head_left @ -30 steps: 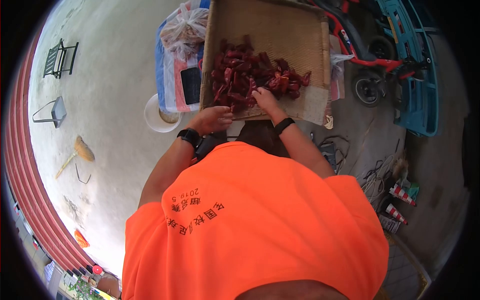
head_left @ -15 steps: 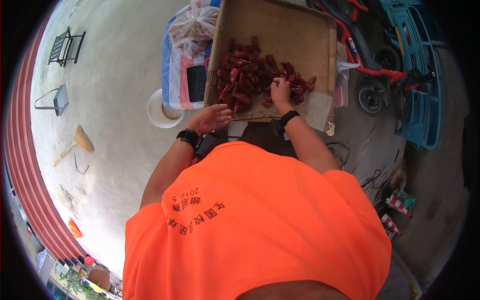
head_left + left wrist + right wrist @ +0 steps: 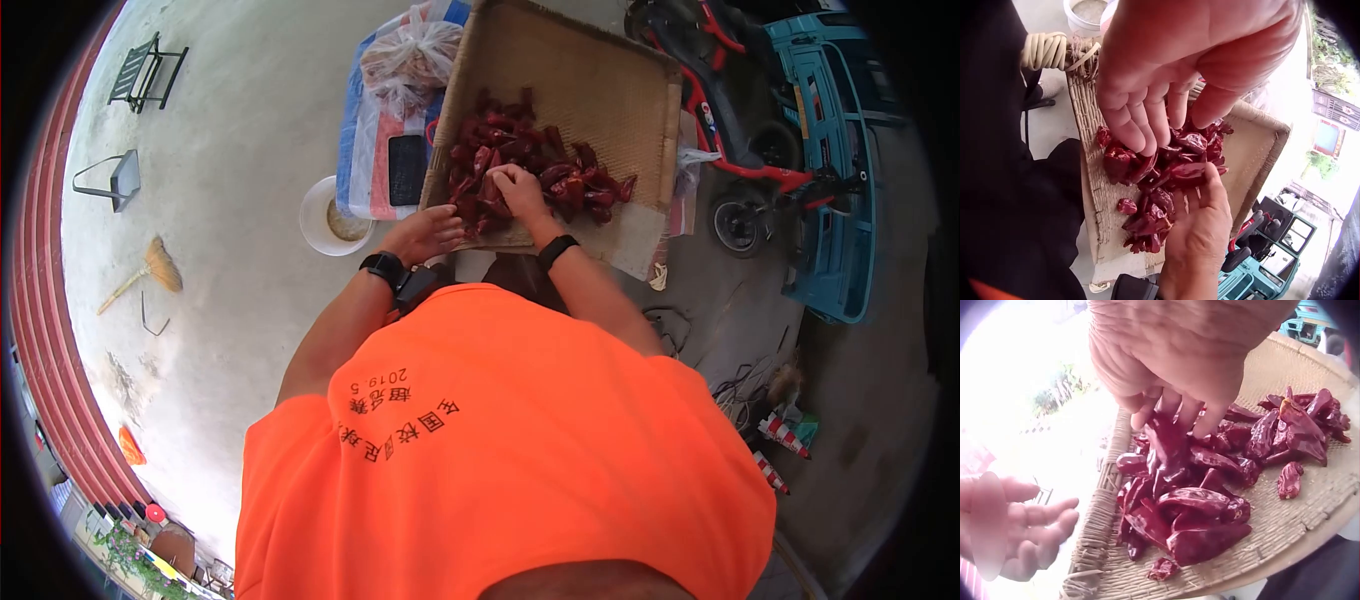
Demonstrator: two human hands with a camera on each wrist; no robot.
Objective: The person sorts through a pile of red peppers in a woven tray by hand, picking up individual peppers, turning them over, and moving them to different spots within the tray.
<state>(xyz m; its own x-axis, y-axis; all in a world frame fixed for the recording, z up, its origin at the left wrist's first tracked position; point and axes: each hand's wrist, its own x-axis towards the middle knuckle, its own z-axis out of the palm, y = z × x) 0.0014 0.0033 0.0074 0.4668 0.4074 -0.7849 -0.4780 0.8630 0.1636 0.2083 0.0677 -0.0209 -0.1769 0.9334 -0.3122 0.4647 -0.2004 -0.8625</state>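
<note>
Dark red dried chili peppers (image 3: pixel 580 190) lie heaped in the near part of a woven tray (image 3: pixel 590 75). My right hand (image 3: pixel 520 194) is over the left half of the heap. In the right wrist view its fingers and thumb pinch a glossy dried chili pepper (image 3: pixel 1166 439). Beside the tray's near left corner is my left hand (image 3: pixel 424 235), palm turned toward the heap. Its fingers are loosely bent and hold nothing, as the right wrist view shows. Several more chili peppers (image 3: pixel 1204 525) lie below the right hand, and a small shriveled one (image 3: pixel 1127 206) sits apart.
Left of the tray are a striped sack (image 3: pixel 365 170), a clear plastic bag (image 3: pixel 412 55), a dark panel (image 3: pixel 406 170) and a white bucket (image 3: pixel 318 215). A red vehicle frame (image 3: pixel 770 178) and a teal vehicle (image 3: pixel 850 200) stand at right. A broom (image 3: pixel 160 265) lies on the floor.
My right hand moved right across the heap, then came back left and now holds a chili pepper. The left hand stays near the tray's corner. The head view has shifted a little.
</note>
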